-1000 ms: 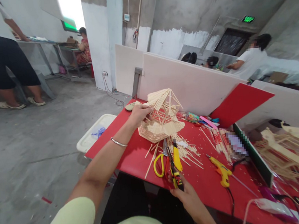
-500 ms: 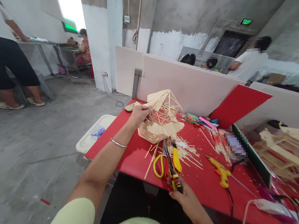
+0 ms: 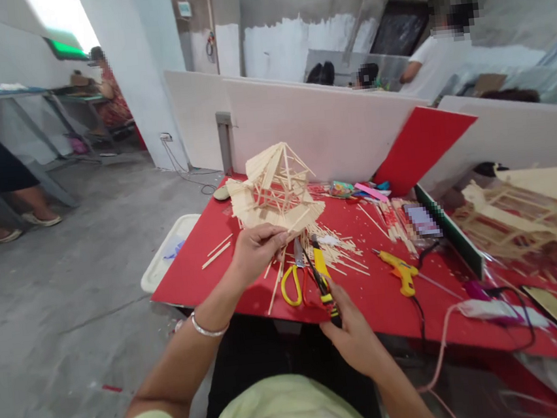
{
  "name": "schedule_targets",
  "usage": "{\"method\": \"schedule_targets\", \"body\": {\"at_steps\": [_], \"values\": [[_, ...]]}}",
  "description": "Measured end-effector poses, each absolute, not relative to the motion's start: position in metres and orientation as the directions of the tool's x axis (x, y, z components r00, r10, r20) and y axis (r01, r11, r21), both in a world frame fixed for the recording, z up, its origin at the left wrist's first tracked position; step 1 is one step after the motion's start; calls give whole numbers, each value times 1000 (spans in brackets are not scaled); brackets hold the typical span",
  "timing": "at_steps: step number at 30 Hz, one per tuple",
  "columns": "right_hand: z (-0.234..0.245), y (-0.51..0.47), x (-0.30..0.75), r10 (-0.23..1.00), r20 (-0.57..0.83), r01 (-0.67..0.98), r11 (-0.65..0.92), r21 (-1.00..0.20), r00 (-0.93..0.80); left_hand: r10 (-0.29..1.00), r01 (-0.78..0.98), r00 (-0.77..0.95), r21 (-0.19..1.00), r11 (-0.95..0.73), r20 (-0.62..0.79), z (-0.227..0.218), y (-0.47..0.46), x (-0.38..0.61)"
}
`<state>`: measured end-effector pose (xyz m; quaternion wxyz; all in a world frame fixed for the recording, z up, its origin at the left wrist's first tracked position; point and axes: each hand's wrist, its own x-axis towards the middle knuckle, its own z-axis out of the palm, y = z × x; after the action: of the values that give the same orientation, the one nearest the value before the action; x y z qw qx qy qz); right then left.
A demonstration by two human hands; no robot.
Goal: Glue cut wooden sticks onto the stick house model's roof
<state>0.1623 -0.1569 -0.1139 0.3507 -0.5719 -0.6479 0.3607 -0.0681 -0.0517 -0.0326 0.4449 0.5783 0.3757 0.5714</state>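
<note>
A small house model made of thin wooden sticks (image 3: 274, 190) stands on the red table (image 3: 201, 275). My left hand (image 3: 255, 250) is just in front of the model, fingers pinched on a stick at its lower edge. My right hand (image 3: 354, 336) is at the table's near edge, closed on the handles of yellow-and-black cutters (image 3: 322, 277). Yellow-handled scissors (image 3: 295, 279) lie beside the cutters among several loose sticks (image 3: 342, 255).
A yellow glue gun (image 3: 397, 273) with its cable lies right of the sticks. A second stick model (image 3: 520, 212) sits at the far right. A white tray (image 3: 167, 252) stands left of the table. White partitions (image 3: 320, 126) back the table; other people work beyond.
My left hand came off the upper side of the model and dropped to its front lower edge. The view swung left and down. My right hand stays on the cutters.
</note>
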Motion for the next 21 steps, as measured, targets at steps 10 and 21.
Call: {"method": "schedule_targets", "body": {"at_steps": [10,21], "values": [[-109,-155,194,986,145,733,160,-661,-85,923,-35,265,960,-278,278,-68,-56,4],[-112,-153,214,992,115,811,111,-574,-55,925,103,278,949,-299,261,-78,-60,27]]}}
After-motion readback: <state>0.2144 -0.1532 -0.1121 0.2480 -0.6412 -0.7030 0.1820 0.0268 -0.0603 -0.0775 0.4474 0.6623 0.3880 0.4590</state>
